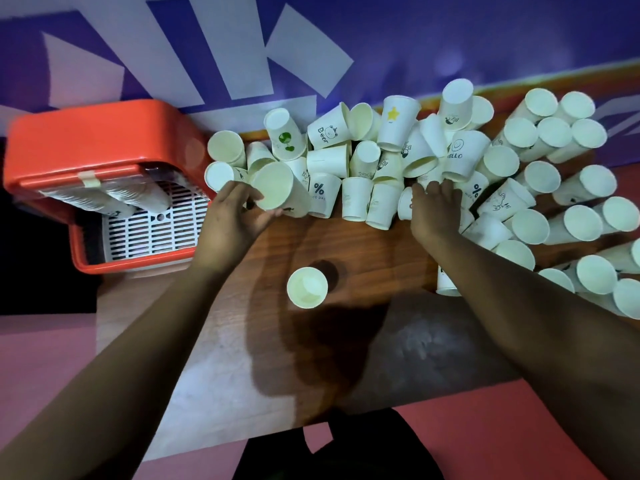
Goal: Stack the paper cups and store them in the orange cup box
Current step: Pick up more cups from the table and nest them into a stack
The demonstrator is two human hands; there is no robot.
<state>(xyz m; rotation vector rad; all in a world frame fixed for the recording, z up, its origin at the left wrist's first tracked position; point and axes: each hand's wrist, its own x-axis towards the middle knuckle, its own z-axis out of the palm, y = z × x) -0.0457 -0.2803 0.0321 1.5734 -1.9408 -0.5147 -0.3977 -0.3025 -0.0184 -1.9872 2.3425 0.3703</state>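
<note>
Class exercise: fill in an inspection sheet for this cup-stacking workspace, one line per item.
Surface: wooden table, shadowed near the front edge.
Job's things: loose paper cups heaped along the far edge and right side; one lone cup upright near the middle; orange cup box at left, stacked cups lying inside.
Clutter: nothing seen.
Hands: left hand grips a tilted cup; right hand rests on the heap, fingers spread.
Cables: nothing seen.
Surroundings: purple backdrop with white shapes; pink floor.

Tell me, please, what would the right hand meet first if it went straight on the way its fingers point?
Most likely the cup marked HELLO, just beyond the fingertips of the right hand, though depth is unclear.
</note>
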